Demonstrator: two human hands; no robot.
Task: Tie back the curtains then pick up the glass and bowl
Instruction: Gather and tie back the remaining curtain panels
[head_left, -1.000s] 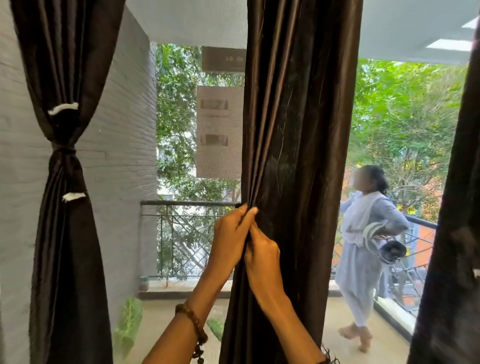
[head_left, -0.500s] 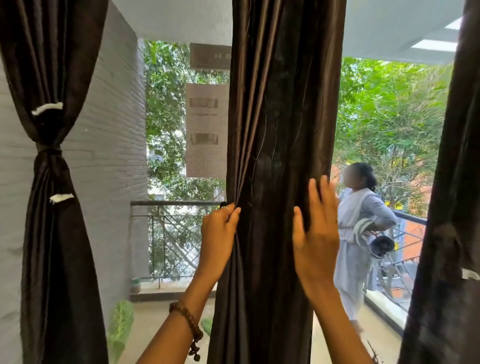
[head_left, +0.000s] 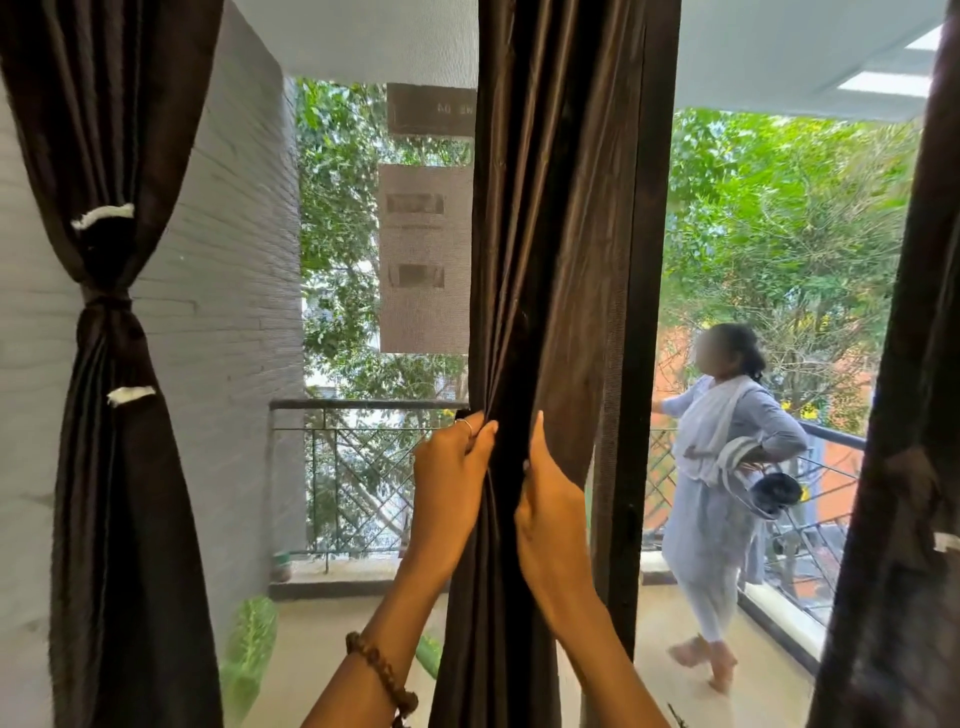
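A dark brown middle curtain (head_left: 550, 234) hangs loose in front of me, bunched into folds. My left hand (head_left: 449, 483) grips its left edge at railing height, fingers curled round the fabric. Close beside it my right hand (head_left: 548, 512) grips the gathered folds, thumb pointing up. The left curtain (head_left: 111, 467) is tied at its waist with a dark band (head_left: 106, 299). A third curtain (head_left: 904, 467) hangs at the right edge. No glass or bowl is in view.
A dark door frame post (head_left: 631, 364) stands just right of the middle curtain. Beyond is a balcony with a metal railing (head_left: 363, 405) and a grey brick wall (head_left: 228, 312). A person in pale clothes (head_left: 719, 467) stands on the balcony at the right.
My right hand came back from the curtain's right side, drawing the fabric leftward, and now grips the folds beside my left hand. The door frame post is uncovered.
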